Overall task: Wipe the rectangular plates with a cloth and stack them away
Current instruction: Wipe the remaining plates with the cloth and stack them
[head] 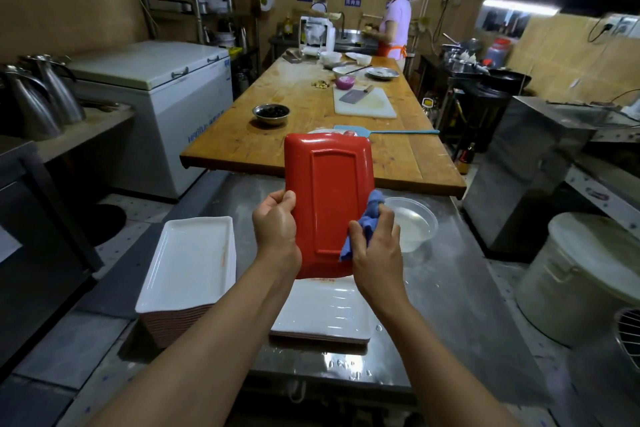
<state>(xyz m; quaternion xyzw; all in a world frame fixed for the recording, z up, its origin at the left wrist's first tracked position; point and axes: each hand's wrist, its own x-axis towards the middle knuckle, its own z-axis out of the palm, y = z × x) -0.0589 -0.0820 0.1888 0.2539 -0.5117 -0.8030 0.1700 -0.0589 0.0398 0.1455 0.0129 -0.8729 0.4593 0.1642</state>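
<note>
Plate (329, 198) gripped at left edge, cloth (363, 218) apparently touching right edge

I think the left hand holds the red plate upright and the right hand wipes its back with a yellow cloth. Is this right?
Not quite. In the head view the left hand holds the red plate upright and the right hand wipes its back, but the cloth is blue, not yellow.

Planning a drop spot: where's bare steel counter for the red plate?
Bare steel counter lies right of the short stack of white plates, below the clear plastic water bowl. Crowded: the tall white plate stack at the left edge; little room between the two stacks.
</note>
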